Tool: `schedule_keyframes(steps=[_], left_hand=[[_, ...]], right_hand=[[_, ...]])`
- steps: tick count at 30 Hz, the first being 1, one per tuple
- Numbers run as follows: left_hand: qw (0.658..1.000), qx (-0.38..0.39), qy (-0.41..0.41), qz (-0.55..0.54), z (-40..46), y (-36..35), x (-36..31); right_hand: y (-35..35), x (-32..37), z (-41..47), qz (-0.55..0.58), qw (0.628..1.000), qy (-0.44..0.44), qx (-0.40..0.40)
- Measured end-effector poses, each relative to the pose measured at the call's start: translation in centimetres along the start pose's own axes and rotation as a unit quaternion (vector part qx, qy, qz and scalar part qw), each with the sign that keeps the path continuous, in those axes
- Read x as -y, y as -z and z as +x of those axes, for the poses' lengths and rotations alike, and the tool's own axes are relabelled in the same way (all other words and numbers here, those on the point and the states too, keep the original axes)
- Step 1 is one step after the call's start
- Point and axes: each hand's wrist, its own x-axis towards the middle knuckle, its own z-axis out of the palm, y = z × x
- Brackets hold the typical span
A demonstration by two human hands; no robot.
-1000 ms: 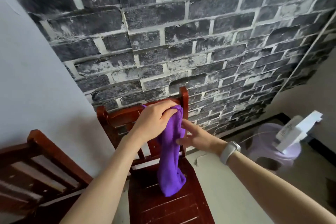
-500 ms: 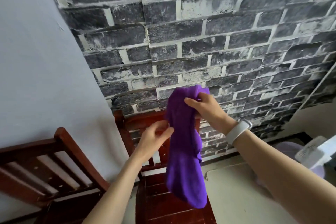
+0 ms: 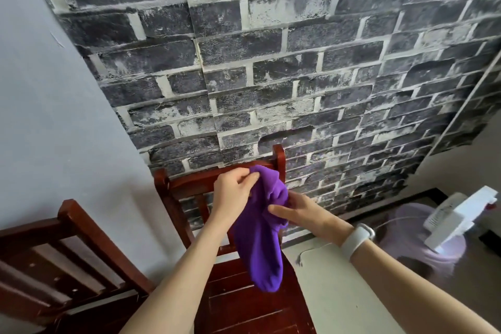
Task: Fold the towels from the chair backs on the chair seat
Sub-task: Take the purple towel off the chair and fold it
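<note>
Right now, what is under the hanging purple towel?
Under the purple towel, held up by the left hand and right hand, lies the dark red slatted chair seat. The seat's strip behind the cloth is hidden.

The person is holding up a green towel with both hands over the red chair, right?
Not quite. The towel is purple, not green, as the head view shows. The rest is right: the left hand and the right hand both hold it up over the red chair.

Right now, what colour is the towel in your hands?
Solid purple towel, no pattern, seen in the head view.
</note>
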Motion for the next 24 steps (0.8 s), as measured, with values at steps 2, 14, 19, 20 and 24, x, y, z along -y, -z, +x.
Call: schedule_keyframes(steps=[2, 14, 19, 20, 24], left_hand=[[1.0, 0.004, 0.007, 0.003, 0.0, -0.2, -0.8], [0.982, -0.054, -0.007, 0.179, 0.8, 3.6, 0.3], [0.984, 0.076, 0.004, 0.16, 1.0, 3.4, 0.7], [0.984, 0.111, 0.012, 0.14, 1.1, 3.4, 1.0], [0.972, 0.15, 0.01, 0.18, 0.7, 3.4, 1.9]], right_hand=[[0.4, -0.7, 0.9, -0.08, 0.995, 0.01, -0.066], [6.0, 0.0, 2.3, -0.145, 0.938, -0.034, -0.313], [6.0, 0.1, 3.7, 0.183, 0.944, -0.026, -0.275], [6.0, 0.2, 3.7, 0.209, 0.939, -0.031, -0.271], [6.2, -1.0, 4.0, 0.102, 0.944, -0.043, -0.31]])
